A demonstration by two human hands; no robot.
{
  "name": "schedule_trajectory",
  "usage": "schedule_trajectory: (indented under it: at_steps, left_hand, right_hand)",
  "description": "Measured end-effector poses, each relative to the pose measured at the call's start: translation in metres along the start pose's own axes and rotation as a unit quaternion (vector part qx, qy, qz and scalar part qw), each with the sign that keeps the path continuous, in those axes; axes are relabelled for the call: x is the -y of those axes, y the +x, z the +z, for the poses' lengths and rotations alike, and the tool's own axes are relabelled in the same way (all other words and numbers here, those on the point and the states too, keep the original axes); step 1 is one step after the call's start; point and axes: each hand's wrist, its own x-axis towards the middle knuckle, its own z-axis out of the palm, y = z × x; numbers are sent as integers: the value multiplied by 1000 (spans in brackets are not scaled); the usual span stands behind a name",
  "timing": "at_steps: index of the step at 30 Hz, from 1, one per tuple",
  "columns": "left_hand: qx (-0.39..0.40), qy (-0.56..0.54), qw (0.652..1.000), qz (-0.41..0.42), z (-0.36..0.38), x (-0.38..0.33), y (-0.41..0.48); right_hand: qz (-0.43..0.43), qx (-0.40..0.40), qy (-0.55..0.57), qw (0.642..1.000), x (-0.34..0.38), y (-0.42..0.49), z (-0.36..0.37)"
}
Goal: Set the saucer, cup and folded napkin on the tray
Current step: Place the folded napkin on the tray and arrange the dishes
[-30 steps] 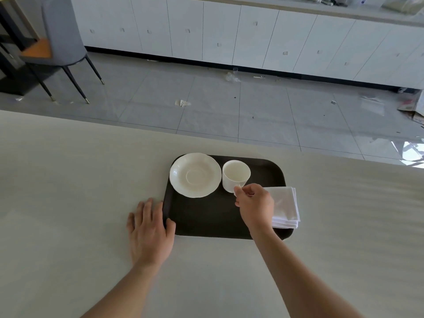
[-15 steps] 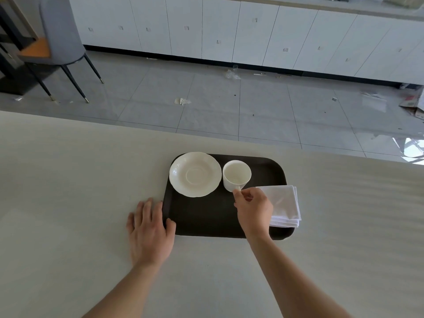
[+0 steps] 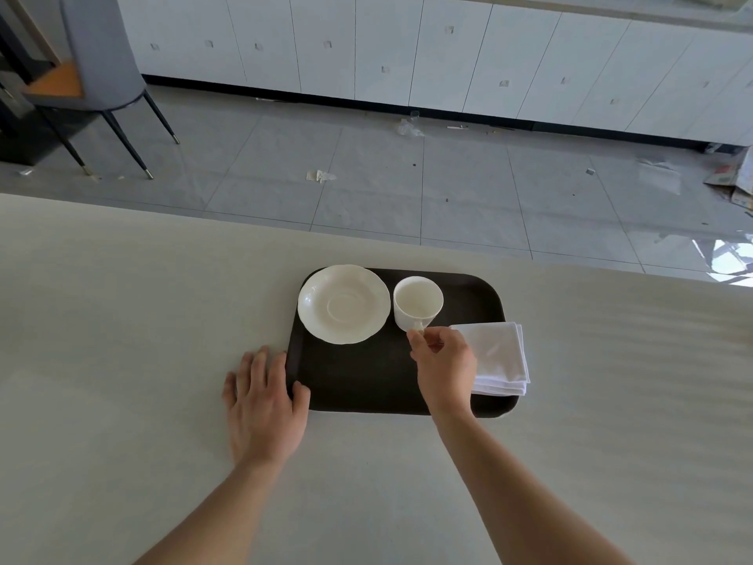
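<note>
Indoors | pale countertop [image 3: 122, 360] | grey tiled floor [image 3: 448, 189] | white cabinets [image 3: 366, 42]

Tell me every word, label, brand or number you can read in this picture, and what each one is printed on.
None can be read.
Saucer, cup, folded napkin and tray: plain, no print visible.
Cabinet doors: small square marks only, too small to tell whether they carry text.
Printed papers on the floor at the far right: some colour shows, but too blurred and small to read.
</note>
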Motion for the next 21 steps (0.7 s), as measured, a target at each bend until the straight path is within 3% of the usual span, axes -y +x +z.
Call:
schedule_trajectory:
  at_steps: [5,9,12,17,21]
  left_hand:
    - [-3,-7,1000,3,-1,-1,-1]
    - [-2,-8,1000,-1,1,0,0]
    - [-5,-11,1000,2,0,-1,0]
    - [-9,-6,1000,8,2,0,0]
    - [-17,-6,1000,11,6,2,1]
  right_hand:
    - [-10,5,20,1000,-6,-14,-29]
    - [-57,-89,-47,993,-32,-14,-86]
    - [-38,-133,-101,985,-48,-5,-115]
    - [50,-17,-211,976,-54,19,-112]
    - [32,-36,-239,970,-54,24,-107]
